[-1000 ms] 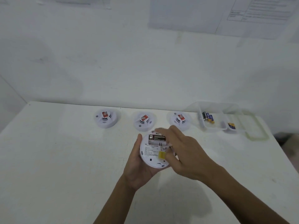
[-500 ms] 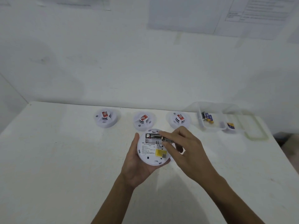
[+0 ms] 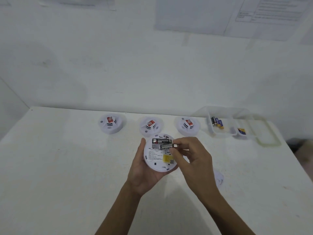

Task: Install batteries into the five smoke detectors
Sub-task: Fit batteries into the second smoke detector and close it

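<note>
Left hand (image 3: 145,173) cups detector (image 3: 158,161) from below: back side up, thumb along its left rim, fingers curled under. Detector is held over the counter (image 3: 67,167), mid-width.
Right hand (image 3: 193,160) pinches battery 2 (image 3: 166,147) by its right end, thumb and forefinger. Battery 2 lies crosswise over the open bay, just this side of battery 1 (image 3: 160,141), which sits in the far slot. Can't tell if battery 2 touches the contacts.
Yellow label (image 3: 166,158) on the detector back, right edge hidden under the right thumb.
White disc (image 3: 219,178) lies flat on the counter, right of the right hand.
Further back, 3 more in a row, face up, red stickers on top, apart from each other: left unit (image 3: 111,124), mid unit (image 3: 149,127), right unit (image 3: 188,127).
Right of the row: clear box (image 3: 223,134) with several spare cells (image 3: 216,122). A small tub (image 3: 242,132) touches its right side, with something yellow and blue inside.
Wall (image 3: 135,65) behind, papers (image 3: 237,14) on it.
</note>
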{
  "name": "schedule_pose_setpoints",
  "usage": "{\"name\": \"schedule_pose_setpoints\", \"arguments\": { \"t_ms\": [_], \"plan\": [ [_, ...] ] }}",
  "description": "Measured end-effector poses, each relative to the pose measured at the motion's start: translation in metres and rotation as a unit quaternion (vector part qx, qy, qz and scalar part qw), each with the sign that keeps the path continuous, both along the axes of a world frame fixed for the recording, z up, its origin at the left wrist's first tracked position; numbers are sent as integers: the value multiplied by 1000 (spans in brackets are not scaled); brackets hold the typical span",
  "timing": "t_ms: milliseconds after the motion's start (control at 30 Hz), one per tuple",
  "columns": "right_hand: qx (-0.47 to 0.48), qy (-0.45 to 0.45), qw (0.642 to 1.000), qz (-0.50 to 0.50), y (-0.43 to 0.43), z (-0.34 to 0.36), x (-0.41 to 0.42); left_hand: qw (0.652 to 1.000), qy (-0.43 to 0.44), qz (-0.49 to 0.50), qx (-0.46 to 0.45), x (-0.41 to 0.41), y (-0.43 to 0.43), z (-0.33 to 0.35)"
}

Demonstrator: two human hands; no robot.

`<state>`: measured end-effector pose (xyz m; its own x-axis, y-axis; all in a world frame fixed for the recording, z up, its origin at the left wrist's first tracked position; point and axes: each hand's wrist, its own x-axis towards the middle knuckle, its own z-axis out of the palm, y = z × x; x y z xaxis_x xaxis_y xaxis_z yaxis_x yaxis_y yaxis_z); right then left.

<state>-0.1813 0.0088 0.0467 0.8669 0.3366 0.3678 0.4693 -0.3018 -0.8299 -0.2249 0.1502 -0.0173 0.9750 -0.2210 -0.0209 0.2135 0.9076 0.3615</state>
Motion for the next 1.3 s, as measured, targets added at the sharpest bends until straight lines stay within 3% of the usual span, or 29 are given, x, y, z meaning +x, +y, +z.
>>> {"name": "schedule_pose_setpoints", "arguments": {
  "t_ms": [300, 500, 733, 933, 1200, 1300],
  "plan": [
    [28, 8, 997, -75, 7, -10, -2, 998, 24, 59, -6, 5, 2, 5],
    [19, -3, 996, -89, 11, -17, -2, 1000, -19, 11, 5, 8, 2, 0],
    [-7, -74, 991, -109, 18, -26, -1, 1000, -14, -1, 4, 12, 5, -8],
    [-9, -154, 983, -98, 25, -24, -3, 998, -15, 16, 59, 12, 8, -11],
    [-166, -300, 938, -42, 15, -27, 0, 999, -45, -2, 12, 12, 6, -13],
    [-228, -311, 923, -8, 6, -22, 6, 1000, -17, -14, 4, 12, 2, -9]
  ]
}}
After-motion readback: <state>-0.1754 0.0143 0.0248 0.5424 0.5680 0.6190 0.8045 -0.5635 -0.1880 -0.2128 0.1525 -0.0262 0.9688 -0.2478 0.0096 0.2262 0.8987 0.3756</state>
